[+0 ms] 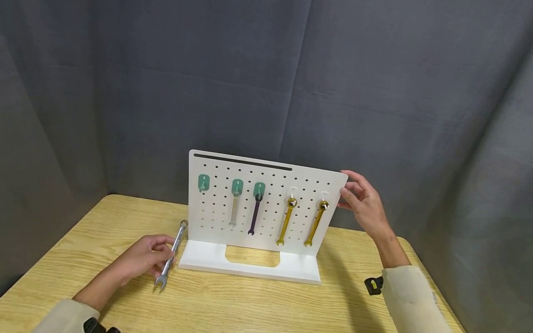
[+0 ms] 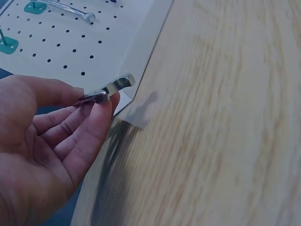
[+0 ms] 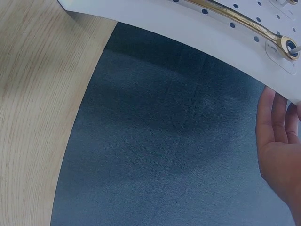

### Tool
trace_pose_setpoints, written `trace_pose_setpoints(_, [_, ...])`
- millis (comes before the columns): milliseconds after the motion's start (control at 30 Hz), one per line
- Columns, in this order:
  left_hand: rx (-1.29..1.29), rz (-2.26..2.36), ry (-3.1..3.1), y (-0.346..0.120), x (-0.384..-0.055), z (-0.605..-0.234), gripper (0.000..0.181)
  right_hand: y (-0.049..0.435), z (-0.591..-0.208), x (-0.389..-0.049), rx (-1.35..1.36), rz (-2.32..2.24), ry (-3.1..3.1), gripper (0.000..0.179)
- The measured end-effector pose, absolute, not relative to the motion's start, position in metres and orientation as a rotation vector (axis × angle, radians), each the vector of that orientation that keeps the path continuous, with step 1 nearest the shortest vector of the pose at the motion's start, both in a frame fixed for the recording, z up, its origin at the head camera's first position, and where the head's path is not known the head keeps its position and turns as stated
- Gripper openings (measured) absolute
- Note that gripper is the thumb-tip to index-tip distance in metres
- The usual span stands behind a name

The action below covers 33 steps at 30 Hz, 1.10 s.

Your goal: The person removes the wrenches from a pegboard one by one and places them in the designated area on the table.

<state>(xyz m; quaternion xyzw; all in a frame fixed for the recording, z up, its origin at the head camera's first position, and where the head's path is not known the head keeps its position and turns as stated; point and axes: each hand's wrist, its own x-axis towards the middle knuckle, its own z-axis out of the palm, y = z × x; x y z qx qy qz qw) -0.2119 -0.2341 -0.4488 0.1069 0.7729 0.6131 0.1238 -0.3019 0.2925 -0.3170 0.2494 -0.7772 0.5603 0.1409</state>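
My left hand [image 1: 145,255] pinches a silver combination wrench [image 1: 178,240] left of the white pegboard stand [image 1: 208,254]. Its open end points toward me, its ring end away; in the left wrist view the wrench [image 2: 123,82] appears nearly end-on between thumb and fingers. At the board's upper right edge, my right hand [image 1: 368,203] grips with the thumb in front and fingers behind. On the board hang a silver wrench [image 1: 234,210], a purple wrench [image 1: 255,215] and two gold wrenches [image 1: 285,224]. The leftmost green hook [image 1: 203,182] carries nothing.
The stand's base has a cut-out facing me and sits on a light wooden table [image 1: 200,300]. Behind the table hangs a dark grey curtain [image 1: 250,92]. The two gold wrenches hang from clear hooks [image 1: 325,196] on the right.
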Motion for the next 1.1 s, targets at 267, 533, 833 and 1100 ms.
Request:
trace_pose_setpoints(267, [0.324,1.79,2.241,-0.2363,-0.2154,-0.4533,0.043,0.2909,-0.3145,-0.3024,0.732,1.631,-2.235,0.05])
trace_pose_setpoints(533, [0.315,1.751,2.246,-0.2365,-0.2171,-0.4549,0.04,0.2902,-0.3136,-0.3017,0.725,1.639,-2.225,0.049])
trace_pose_setpoints(833, [0.274,1.623,2.396,-0.2347,-0.2165,-0.4544,0.042,0.2928,-0.315,-0.3021,0.736,1.668,-2.212,0.049])
trace_pose_setpoints(1100, [0.322,1.583,2.469,-0.2356,-0.2132,-0.4552,0.037,0.2938,-0.3178,-0.3023,0.721,1.617,-2.252,0.051])
